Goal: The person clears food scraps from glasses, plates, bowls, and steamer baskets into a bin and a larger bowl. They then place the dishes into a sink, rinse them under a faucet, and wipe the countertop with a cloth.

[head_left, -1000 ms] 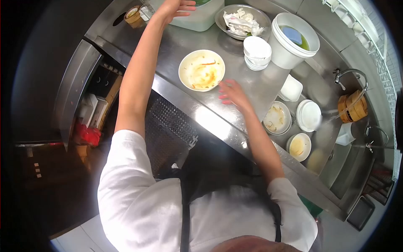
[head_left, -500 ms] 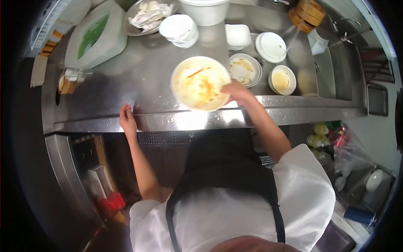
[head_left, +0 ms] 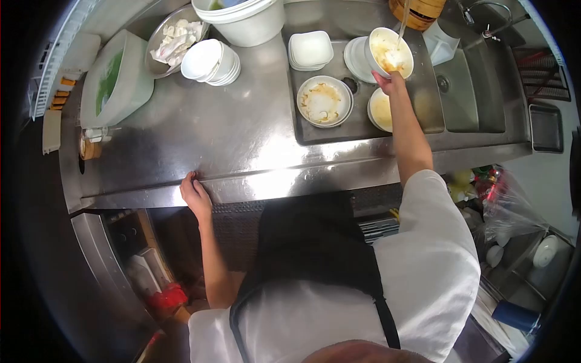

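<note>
My right hand point(head_left: 390, 80) grips the rim of a dirty white bowl point(head_left: 389, 51), held tilted over the sink area under a thin stream of water from the tap. My left hand point(head_left: 195, 192) rests on the front edge of the steel counter point(head_left: 242, 133), fingers curled over the lip, holding nothing loose. Below the held bowl sit a soiled plate point(head_left: 325, 100) and a smaller soiled bowl point(head_left: 380, 111) in the shallow sink tray.
A stack of white bowls point(head_left: 210, 60), a metal bowl of crumpled paper point(head_left: 175, 37), a white bucket point(head_left: 245, 18) and a pale bin with green liquid point(head_left: 115, 78) stand at the back. Square dishes point(head_left: 310, 49) lie by the tray. A deep sink point(head_left: 475, 91) is at right.
My right hand has lifted the dirty bowl from the counter's front and carried it right and back, under the running tap. My left hand stays on the counter edge.
</note>
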Tool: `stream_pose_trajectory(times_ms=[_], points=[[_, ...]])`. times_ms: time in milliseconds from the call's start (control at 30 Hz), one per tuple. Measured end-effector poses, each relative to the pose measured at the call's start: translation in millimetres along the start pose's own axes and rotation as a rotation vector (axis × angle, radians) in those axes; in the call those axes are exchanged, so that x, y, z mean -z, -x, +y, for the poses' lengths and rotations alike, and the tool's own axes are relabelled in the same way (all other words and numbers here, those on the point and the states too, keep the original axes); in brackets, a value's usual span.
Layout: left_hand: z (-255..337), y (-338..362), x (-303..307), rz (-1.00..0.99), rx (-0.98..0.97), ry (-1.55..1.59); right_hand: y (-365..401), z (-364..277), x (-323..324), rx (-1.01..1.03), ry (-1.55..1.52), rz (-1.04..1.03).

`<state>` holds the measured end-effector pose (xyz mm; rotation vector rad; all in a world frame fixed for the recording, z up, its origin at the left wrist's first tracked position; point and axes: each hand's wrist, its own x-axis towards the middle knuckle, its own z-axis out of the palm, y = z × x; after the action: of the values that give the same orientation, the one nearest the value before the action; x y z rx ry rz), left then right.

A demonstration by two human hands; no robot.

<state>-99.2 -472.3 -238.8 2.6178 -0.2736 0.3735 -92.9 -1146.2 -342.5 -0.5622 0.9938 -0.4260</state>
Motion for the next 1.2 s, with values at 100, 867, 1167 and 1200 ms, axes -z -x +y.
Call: stream_pose_trajectory(times_ms=[100, 867, 1167, 1200], points=[[13.0, 2.3, -7.8, 0.108, -0.013, -0.087, 1.5, 19.1, -5.5, -0.035, -0.024, -0.042], [22.1, -2.0, -15.8, 0.170, 0.142, -0.072, -3.6, -124.1, -38.2, 0.660, 2.096, 0.218], [28.5, -5.2, -14.2, 0.130, 0.267, 0.020, -68.4, -100.5, 59.1, 0.509, 2.602, -0.439], [43.8, -7.9, -6.3, 0.137, 0.320, 0.023, -103.8, -87.8, 92.9, 0.711, 2.597, -0.496]])
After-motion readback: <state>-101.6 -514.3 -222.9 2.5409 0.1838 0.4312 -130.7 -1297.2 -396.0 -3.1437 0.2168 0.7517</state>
